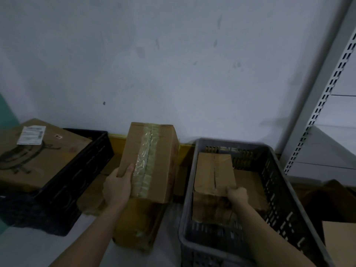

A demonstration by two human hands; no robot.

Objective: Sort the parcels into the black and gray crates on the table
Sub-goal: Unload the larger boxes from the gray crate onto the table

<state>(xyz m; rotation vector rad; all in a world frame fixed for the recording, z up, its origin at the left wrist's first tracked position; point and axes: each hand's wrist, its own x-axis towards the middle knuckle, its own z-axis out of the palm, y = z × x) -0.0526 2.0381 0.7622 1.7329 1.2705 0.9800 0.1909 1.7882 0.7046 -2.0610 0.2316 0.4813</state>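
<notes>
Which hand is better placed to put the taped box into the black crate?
Left. The left hand already holds the taped box, and the black crate lies on its side. The right hand grips a box in the gray crate.

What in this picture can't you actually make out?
- White label on the big box in the black crate: print too small and blurred in the head view.
- Gray crate floor: largely hidden by the small box in the right hand.
- Box beneath the taped box in the left hand: mostly covered.
</notes>
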